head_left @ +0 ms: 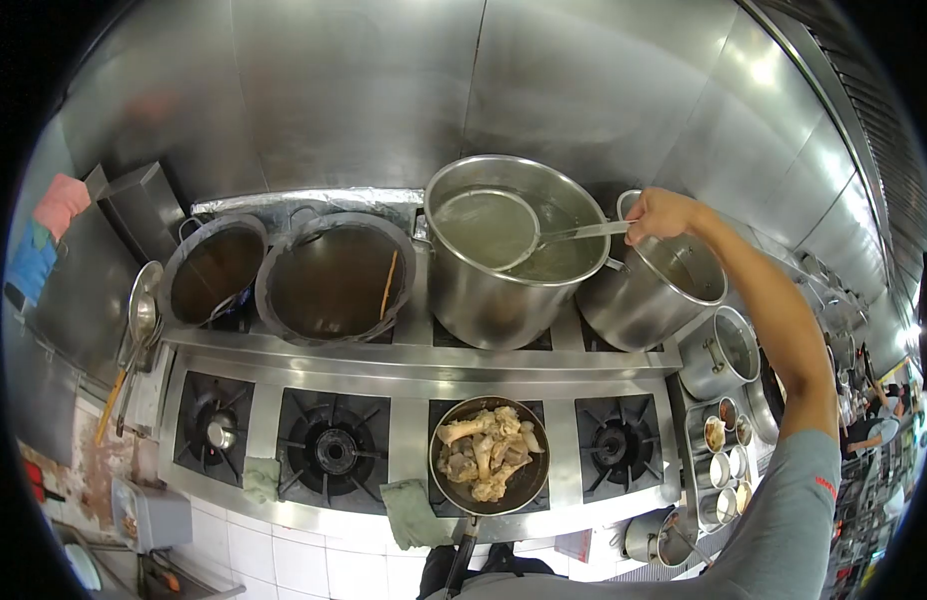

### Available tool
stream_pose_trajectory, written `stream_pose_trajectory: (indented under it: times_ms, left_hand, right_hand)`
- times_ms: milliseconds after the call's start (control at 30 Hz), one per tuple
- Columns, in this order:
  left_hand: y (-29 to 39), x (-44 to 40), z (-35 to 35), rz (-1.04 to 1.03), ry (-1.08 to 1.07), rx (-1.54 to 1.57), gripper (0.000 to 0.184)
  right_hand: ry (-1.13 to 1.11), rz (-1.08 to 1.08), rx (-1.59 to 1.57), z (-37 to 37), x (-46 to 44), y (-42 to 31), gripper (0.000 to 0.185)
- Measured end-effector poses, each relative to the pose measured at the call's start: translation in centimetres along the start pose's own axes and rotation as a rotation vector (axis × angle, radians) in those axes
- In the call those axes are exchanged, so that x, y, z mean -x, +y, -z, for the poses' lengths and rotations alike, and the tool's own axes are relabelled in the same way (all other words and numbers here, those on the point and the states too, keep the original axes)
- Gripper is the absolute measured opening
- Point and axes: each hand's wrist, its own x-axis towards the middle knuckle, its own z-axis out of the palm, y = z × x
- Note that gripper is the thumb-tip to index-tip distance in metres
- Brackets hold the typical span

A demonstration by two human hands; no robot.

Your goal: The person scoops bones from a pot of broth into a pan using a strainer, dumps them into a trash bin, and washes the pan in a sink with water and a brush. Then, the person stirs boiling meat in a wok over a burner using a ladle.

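My right hand [661,215] is closed around the handle of a wide, round mesh skimmer [484,230]. The skimmer's head lies inside the rim of a large steel stockpot [499,310], at the pale liquid's surface; whether it dips under is hard to tell. My right arm stretches over a second steel stockpot [624,305] beside it. On the front burner below, a frying pan [532,492] holds several meaty bones [489,450], its dark handle pointing towards me. My left hand does not show.
Two dark pots [334,270] of brown liquid stand at the back left, one with a wooden stick. Front burners [336,450] flank the pan. Green cloths [412,515] hang over the stove's front edge. Small containers [724,465] stand at right; ladles [142,315] hang at left.
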Motion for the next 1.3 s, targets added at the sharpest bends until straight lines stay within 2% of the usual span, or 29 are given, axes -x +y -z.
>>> stream_pose_trajectory:
  times_ms: [33, 100, 167, 233, 367, 433, 467, 567, 633, 700, 733, 767, 833, 900, 933, 1000, 1067, 1167, 1233, 1300]
  left_hand:
    - [0.2, -0.1, -0.1, 0.0, 0.0, -0.004, 0.027]
    - [1.5, -0.6, -0.2, 0.053, 0.083, 0.321, 0.03]
    - [3.1, -0.9, -0.1, 0.082, 0.072, 0.253, 0.035]
    - [3.4, -1.7, -0.1, 0.073, 0.073, 0.297, 0.035]
    - [3.3, -1.1, 0.4, -0.046, -0.028, 0.301, 0.041]
    - [2.6, -0.9, -0.1, -0.079, -0.028, 0.279, 0.045]
    - [1.9, -0.9, -0.2, -0.113, -0.03, 0.256, 0.048]
    - [0.9, -0.8, -0.4, -0.037, -0.055, 0.322, 0.048]
    - [0.9, -0.8, -0.8, -0.012, -0.033, 0.301, 0.045]
    - [1.8, -0.3, -0.8, 0.004, 0.004, 0.122, 0.041]
    - [1.9, -0.9, -0.5, -0.136, 0.041, -0.078, 0.036]
    - [2.8, -0.4, -0.4, 0.037, 0.02, 0.269, 0.032]
    - [5.9, -1.5, -0.1, 0.255, 0.167, 0.136, 0.027]
    - [7.7, -2.2, -0.1, 0.167, 0.111, 0.182, 0.028]
    - [13.1, 0.0, -1.8, 0.196, 0.135, 0.113, 0.028]
    - [18.2, 1.3, -3.2, 0.144, 0.159, 0.116, 0.027]
    - [18.7, 1.2, -3.7, 0.127, 0.162, 0.127, 0.024]
    - [19.9, 2.0, -5.0, 0.107, 0.163, 0.103, 0.027]
    - [20.4, 2.8, -6.1, -0.012, 0.093, 0.238, 0.031]
    - [23.2, 4.3, -8.1, -0.031, 0.059, 0.212, 0.033]
  right_hand:
    - [0.014, -0.052, -0.085, 0.1, 0.0, 0.1, 0.02]
    - [-0.026, -0.09, -0.117, 1.1, 0.4, 0.0, 0.02]
    - [-0.067, -0.128, -0.147, 1.9, 1.1, -0.7, 0.02]
    - [-0.05, -0.257, -0.131, 2.4, 1.8, -1.2, 0.015]
    - [-0.06, -0.203, -0.104, 3.6, 2.5, -0.2, 0.017]
    - [0.087, -0.161, -0.027, 4.3, 2.6, 0.9, 0.023]
    - [0.086, -0.161, -0.026, 4.9, 2.6, 1.8, 0.023]
    - [0.155, -0.087, -0.028, 6.3, 3.2, 3.2, 0.031]
    - [0.19, -0.169, 0.0, 7.3, 4.6, 2.5, 0.034]
    - [0.176, -0.164, -0.018, 7.6, 5.5, 2.5, 0.036]
    - [0.164, -0.165, -0.038, 7.3, 5.9, 2.6, 0.038]
    - [0.158, -0.165, -0.039, 6.5, 6.0, 2.9, 0.038]
    - [0.232, -0.196, -0.005, 4.4, 6.1, 3.9, 0.04]
    - [0.159, -0.227, -0.057, 3.1, 6.6, 4.0, 0.04]
    - [0.144, -0.217, -0.083, 2.8, 6.9, 4.3, 0.038]
    - [0.117, -0.191, -0.116, 1.9, 8.2, 4.4, 0.036]
    - [0.185, -0.129, -0.147, 2.2, 11.7, 2.9, 0.036]
    - [0.122, -0.111, -0.175, 2.5, 16.0, 1.6, 0.036]
    - [0.162, -0.184, -0.21, 1.5, 18.9, 1.1, 0.035]
    - [0.123, -0.145, -0.221, 0.0, 21.0, 1.8, 0.036]
